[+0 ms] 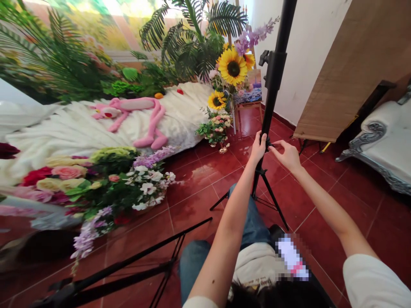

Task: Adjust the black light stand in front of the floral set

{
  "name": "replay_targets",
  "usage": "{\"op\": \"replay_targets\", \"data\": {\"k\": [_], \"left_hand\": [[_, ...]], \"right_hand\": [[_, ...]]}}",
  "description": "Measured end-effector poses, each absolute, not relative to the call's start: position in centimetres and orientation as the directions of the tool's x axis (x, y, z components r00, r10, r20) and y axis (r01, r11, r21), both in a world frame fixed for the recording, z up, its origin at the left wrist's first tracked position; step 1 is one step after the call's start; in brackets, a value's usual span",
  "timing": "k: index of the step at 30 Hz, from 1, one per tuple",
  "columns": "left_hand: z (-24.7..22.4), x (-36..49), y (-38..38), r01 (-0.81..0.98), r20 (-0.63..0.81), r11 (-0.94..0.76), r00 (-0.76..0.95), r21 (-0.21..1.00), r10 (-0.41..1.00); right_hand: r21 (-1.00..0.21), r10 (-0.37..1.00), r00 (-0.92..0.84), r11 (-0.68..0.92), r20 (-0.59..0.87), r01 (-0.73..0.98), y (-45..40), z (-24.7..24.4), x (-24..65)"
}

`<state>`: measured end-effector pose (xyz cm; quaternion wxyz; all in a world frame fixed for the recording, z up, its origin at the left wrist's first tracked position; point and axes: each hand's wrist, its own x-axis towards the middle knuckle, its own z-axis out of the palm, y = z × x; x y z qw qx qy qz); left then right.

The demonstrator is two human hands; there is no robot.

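Note:
A black light stand (271,100) rises upright in front of me, its tripod legs (271,199) spread on the floor. My left hand (257,149) is wrapped round the lower part of its pole. On the right side of the pole, my right hand (287,156) pinches a small black knob (269,145) between thumb and fingertips. Higher on the pole sits another clamp with a knob (264,57), which neither hand touches.
A second black stand (128,259) lies at the lower left. Left are flowers (141,184) and a pink plush toy (138,105) on white cloth (186,115). Sunflowers (233,67) stand behind the pole. A white, silver-trimmed sofa (385,132) is at right.

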<state>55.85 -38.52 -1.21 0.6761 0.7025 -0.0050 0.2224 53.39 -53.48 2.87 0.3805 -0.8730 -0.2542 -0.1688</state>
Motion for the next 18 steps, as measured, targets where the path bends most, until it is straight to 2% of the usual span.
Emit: {"op": "replay_targets", "data": {"k": [3, 7, 10, 12, 14, 16, 18], "left_hand": [[-1.4, 55.9, -38.5, -0.327, 0.336, -0.081, 0.895, 0.942, 0.293], [-1.4, 56.0, -38.5, -0.344, 0.344, -0.053, 0.892, 0.938, 0.292], [-1.2, 55.9, -38.5, -0.320, 0.319, -0.041, 0.907, 0.946, 0.274], [-1.1, 55.9, -38.5, -0.302, 0.303, -0.044, 0.917, 0.952, 0.260], [-1.1, 55.8, -38.5, -0.307, 0.308, -0.043, 0.918, 0.951, 0.250], [-1.0, 55.8, -38.5, -0.316, 0.315, -0.036, 0.916, 0.948, 0.249], [-1.1, 55.9, -38.5, -0.315, 0.308, -0.016, 0.915, 0.949, 0.261]], "right_hand": [[-0.631, 0.219, 0.853, -0.591, 0.475, 0.503, -52.6, 2.2, 53.4], [-0.567, 0.152, 0.856, -0.690, 0.494, 0.449, -51.5, 1.1, 53.7], [-0.604, 0.102, 0.867, -0.677, 0.488, 0.420, -50.6, 0.3, 54.2], [-0.696, 0.060, 0.890, -0.601, 0.451, 0.393, -50.1, -0.2, 54.6], [-0.825, 0.038, 0.933, -0.455, 0.359, 0.336, -49.7, -0.7, 55.1], [-0.933, 0.062, 0.971, -0.268, 0.233, 0.241, -49.4, -1.2, 55.4], [-0.981, 0.128, 0.981, -0.111, 0.143, 0.158, -49.2, -1.5, 55.7]]}}
